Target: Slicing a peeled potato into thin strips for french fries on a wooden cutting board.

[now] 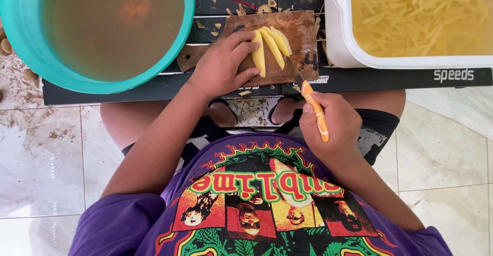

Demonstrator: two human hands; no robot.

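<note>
Right hand (331, 125), low and right of centre, is closed around an orange-handled knife (312, 104). Left hand (221, 66) presses curled fingers (245, 56) onto potato slices (269, 48) on the wooden cutting board (298, 27). Slices look wet, firm and slippery; they are best pinned from above.

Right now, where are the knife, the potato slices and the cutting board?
knife (317, 116), head view, orange handle in the right hand.
potato slices (271, 50), head view, middle slice.
cutting board (303, 30), head view, bare right part.
</note>
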